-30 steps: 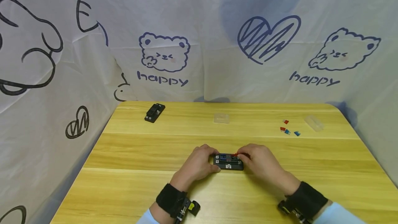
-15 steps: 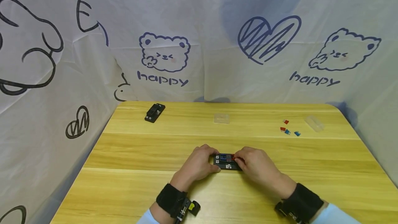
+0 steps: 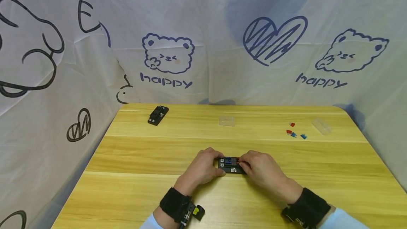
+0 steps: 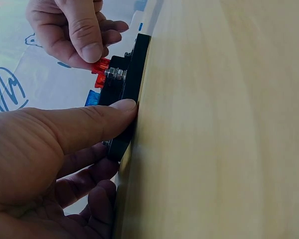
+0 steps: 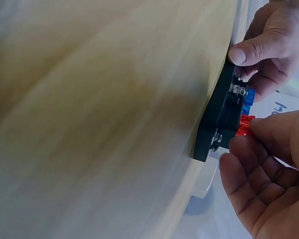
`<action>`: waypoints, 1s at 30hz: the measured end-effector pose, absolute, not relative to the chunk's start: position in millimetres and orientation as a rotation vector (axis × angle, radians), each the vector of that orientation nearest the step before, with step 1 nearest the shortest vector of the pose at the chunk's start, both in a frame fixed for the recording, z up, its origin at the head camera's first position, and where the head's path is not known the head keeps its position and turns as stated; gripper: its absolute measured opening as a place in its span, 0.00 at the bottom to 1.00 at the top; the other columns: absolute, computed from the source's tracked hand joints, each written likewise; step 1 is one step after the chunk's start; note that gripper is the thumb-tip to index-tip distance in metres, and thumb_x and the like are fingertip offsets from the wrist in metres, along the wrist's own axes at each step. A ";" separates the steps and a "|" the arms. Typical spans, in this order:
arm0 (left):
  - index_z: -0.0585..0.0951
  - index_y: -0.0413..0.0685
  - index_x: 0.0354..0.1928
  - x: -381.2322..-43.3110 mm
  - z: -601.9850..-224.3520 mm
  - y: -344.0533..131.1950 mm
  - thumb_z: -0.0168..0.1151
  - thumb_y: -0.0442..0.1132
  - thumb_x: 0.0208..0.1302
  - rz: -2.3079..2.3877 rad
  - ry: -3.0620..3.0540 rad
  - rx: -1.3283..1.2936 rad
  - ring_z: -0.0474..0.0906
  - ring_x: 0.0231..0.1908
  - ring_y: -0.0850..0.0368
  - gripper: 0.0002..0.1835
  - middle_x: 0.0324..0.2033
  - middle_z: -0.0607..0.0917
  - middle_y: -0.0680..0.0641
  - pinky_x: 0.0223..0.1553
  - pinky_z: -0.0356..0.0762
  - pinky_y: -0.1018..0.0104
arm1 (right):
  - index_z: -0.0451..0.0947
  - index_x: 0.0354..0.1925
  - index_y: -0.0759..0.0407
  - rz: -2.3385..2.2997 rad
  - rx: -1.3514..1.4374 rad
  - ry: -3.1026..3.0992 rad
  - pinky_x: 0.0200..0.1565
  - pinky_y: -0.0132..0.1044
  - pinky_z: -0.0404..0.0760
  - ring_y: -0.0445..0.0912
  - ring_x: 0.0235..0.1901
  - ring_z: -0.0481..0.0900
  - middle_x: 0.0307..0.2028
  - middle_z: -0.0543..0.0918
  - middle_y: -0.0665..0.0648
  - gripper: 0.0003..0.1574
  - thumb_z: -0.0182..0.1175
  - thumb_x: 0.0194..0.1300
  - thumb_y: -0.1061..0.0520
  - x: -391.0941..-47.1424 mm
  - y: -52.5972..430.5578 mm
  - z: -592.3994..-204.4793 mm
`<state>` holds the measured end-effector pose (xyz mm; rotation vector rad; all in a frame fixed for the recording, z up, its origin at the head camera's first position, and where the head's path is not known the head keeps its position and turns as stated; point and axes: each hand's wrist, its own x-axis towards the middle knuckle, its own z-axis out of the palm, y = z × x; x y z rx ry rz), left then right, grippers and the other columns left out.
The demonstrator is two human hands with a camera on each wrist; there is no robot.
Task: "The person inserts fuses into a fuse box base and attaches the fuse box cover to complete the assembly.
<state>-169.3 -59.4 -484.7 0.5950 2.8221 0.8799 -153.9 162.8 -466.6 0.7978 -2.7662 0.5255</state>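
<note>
A black fuse block (image 3: pixel 233 170) lies flat on the table in front of the person. Its left end is gripped by the left hand (image 3: pixel 201 167), with the thumb along the near side and fingers behind. Blue blade fuses (image 5: pixel 249 99) sit in the block beside the left hand, as the right wrist view shows. At the block's right part, the right hand (image 3: pixel 262 167) pinches a red blade fuse (image 4: pixel 100 64) between thumb and index finger. Another red piece (image 4: pixel 99 81) shows just beside it. How deep the pinched fuse sits is hidden by the fingers.
A second black fuse block (image 3: pixel 158 115) lies at the back left. A clear plastic cover (image 3: pixel 226 121) is at the back middle, another clear cover (image 3: pixel 321 125) at the back right. Loose red fuses (image 3: pixel 292 124) and blue fuses (image 3: pixel 304 136) lie nearby.
The right hand has shifted slightly left and lower over the block with the red blade fuse, mostly in the first half second. The left hand and fuse block have stayed put.
</note>
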 end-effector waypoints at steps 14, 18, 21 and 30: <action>0.81 0.53 0.51 -170.0 -485.2 -59.3 0.75 0.49 0.48 0.880 2.828 0.614 0.74 0.46 0.53 0.26 0.47 0.81 0.51 0.50 0.72 0.58 | 0.84 0.33 0.53 0.504 0.813 -2.742 0.28 0.35 0.77 0.37 0.26 0.75 0.27 0.80 0.46 0.03 0.67 0.60 0.55 -155.7 163.5 -469.7; 0.81 0.53 0.51 -170.4 -485.3 -59.5 0.75 0.49 0.48 0.875 2.826 0.619 0.74 0.47 0.53 0.26 0.47 0.81 0.51 0.51 0.72 0.58 | 0.83 0.32 0.54 0.489 0.832 -2.729 0.27 0.34 0.76 0.36 0.25 0.74 0.26 0.80 0.46 0.03 0.67 0.59 0.56 -156.2 163.0 -470.1; 0.81 0.53 0.51 -170.0 -485.2 -59.7 0.75 0.49 0.48 0.873 2.823 0.609 0.74 0.47 0.53 0.26 0.46 0.81 0.52 0.51 0.73 0.58 | 0.83 0.31 0.54 0.470 0.836 -2.724 0.27 0.34 0.76 0.36 0.25 0.74 0.26 0.80 0.46 0.03 0.68 0.59 0.56 -156.4 162.6 -470.5; 0.81 0.54 0.51 -169.6 -484.9 -59.3 0.75 0.49 0.48 0.885 2.819 0.592 0.73 0.46 0.53 0.26 0.46 0.80 0.53 0.50 0.73 0.58 | 0.83 0.31 0.52 0.433 0.870 -2.715 0.28 0.36 0.78 0.37 0.25 0.74 0.26 0.80 0.46 0.02 0.68 0.57 0.57 -155.9 162.1 -468.1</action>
